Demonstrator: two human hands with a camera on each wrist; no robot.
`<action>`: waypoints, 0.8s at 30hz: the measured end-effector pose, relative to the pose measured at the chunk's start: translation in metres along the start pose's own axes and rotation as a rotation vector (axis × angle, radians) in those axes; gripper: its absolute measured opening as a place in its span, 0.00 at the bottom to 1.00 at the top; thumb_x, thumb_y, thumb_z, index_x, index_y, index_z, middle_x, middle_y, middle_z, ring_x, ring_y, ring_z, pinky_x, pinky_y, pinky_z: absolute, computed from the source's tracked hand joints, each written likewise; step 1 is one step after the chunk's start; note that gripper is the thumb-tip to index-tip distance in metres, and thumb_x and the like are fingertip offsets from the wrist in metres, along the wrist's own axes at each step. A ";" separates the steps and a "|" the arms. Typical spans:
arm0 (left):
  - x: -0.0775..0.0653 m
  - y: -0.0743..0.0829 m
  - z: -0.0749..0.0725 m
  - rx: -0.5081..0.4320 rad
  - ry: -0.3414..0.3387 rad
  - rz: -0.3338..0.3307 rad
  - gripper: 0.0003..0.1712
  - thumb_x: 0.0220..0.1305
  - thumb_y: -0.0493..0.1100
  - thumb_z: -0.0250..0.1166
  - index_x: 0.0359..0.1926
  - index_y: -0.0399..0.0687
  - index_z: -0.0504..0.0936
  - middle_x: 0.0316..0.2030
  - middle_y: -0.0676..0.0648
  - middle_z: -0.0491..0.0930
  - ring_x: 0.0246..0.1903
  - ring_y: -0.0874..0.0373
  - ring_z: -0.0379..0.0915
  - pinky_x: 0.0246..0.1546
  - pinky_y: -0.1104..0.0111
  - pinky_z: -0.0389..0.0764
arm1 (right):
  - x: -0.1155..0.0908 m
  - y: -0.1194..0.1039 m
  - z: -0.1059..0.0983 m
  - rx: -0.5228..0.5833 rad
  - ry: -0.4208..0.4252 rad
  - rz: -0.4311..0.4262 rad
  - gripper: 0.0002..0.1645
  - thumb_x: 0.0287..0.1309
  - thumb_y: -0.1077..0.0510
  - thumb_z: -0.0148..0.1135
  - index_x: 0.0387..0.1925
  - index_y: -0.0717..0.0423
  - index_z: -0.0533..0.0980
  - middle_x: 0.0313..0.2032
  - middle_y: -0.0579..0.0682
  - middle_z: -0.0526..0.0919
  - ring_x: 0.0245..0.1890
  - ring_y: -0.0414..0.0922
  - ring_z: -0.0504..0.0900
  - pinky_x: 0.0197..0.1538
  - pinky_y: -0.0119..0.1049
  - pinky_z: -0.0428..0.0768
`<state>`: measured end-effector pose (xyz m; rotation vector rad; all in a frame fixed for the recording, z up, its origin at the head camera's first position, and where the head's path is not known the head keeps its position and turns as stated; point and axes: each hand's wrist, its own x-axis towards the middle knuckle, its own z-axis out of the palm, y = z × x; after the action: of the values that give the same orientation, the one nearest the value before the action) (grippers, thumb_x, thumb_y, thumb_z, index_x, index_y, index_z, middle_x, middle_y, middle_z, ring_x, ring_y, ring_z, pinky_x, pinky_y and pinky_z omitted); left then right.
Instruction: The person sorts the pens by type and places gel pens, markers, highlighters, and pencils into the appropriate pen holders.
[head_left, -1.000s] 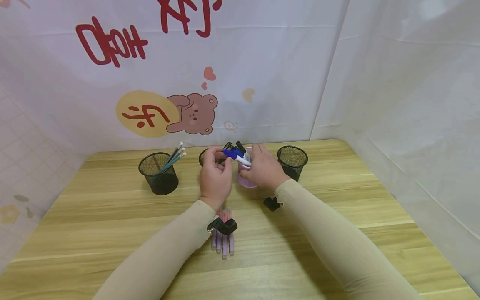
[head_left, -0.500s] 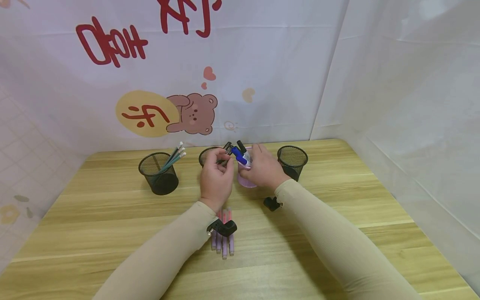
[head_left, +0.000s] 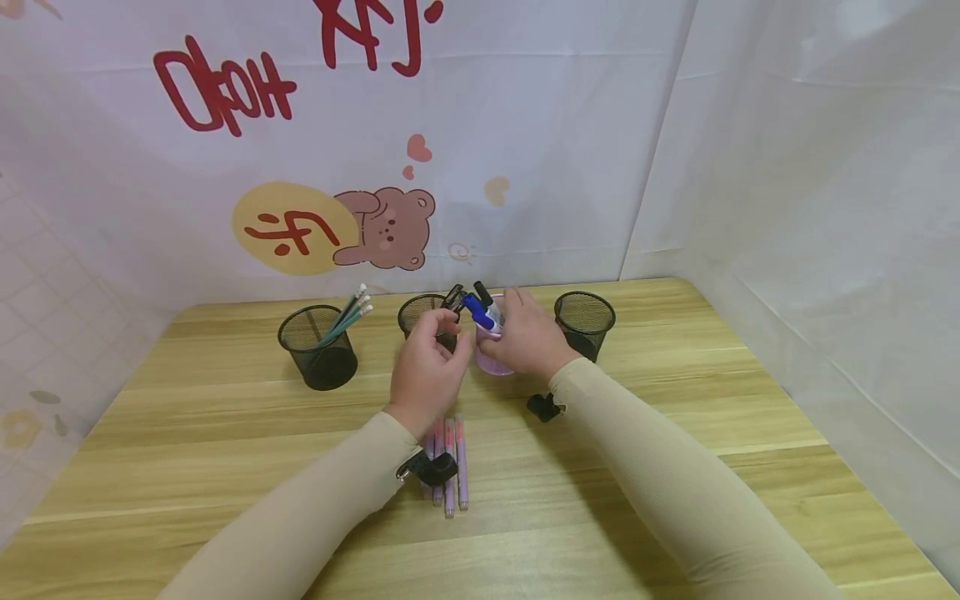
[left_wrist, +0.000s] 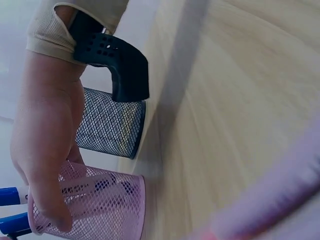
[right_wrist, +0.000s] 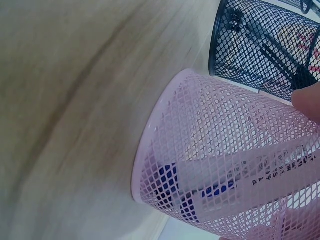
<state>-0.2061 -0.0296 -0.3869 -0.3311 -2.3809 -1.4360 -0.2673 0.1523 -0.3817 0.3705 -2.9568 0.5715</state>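
The pink mesh cup [head_left: 495, 364], holding blue- and black-capped markers [head_left: 480, 312], is gripped at its right by the right hand's [head_left: 529, 335] fingers. Left of the cup, the left hand's [head_left: 426, 369] fingers are parted and relaxed.

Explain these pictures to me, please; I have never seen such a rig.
There is no machine here: a person works bare-handed. The wide picture is taken from the person's head, looking forward and down; the close ones are taken from the left and right wrists. On the wooden table stand three black mesh cups, one with pencils and one with dark pens, and a pink mesh cup with blue-capped markers. Purple pens lie nearer the person. The right hand grips the pink mesh cup. The left hand, its fingers loosely bent, appears to hold nothing.
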 end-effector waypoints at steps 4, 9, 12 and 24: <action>-0.005 -0.001 -0.011 0.096 -0.080 0.003 0.20 0.73 0.52 0.65 0.60 0.48 0.77 0.50 0.48 0.84 0.33 0.58 0.81 0.35 0.63 0.82 | 0.000 -0.001 -0.001 -0.013 0.003 -0.012 0.43 0.60 0.35 0.65 0.62 0.62 0.66 0.49 0.53 0.73 0.46 0.51 0.78 0.54 0.48 0.84; -0.010 -0.002 -0.025 0.226 -0.178 -0.003 0.22 0.72 0.54 0.66 0.60 0.49 0.79 0.51 0.49 0.84 0.43 0.54 0.84 0.44 0.57 0.86 | 0.001 -0.001 -0.001 -0.026 -0.013 -0.011 0.42 0.60 0.35 0.64 0.62 0.61 0.66 0.50 0.53 0.73 0.46 0.51 0.77 0.54 0.48 0.84; -0.013 -0.003 -0.032 0.297 -0.234 -0.010 0.24 0.72 0.55 0.66 0.61 0.48 0.79 0.52 0.47 0.84 0.50 0.51 0.84 0.51 0.53 0.85 | 0.001 -0.001 -0.002 -0.035 -0.028 -0.014 0.42 0.60 0.35 0.64 0.62 0.61 0.66 0.50 0.52 0.72 0.46 0.50 0.77 0.53 0.47 0.84; -0.022 -0.013 -0.052 0.500 -0.438 -0.034 0.34 0.74 0.61 0.63 0.71 0.47 0.74 0.68 0.44 0.78 0.69 0.43 0.75 0.70 0.46 0.75 | 0.002 -0.001 -0.007 -0.141 -0.068 -0.050 0.44 0.62 0.34 0.60 0.64 0.63 0.66 0.63 0.61 0.73 0.64 0.58 0.72 0.72 0.51 0.70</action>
<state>-0.1820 -0.0819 -0.3840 -0.5114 -2.9973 -0.7845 -0.2682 0.1537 -0.3741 0.4571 -3.0200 0.3486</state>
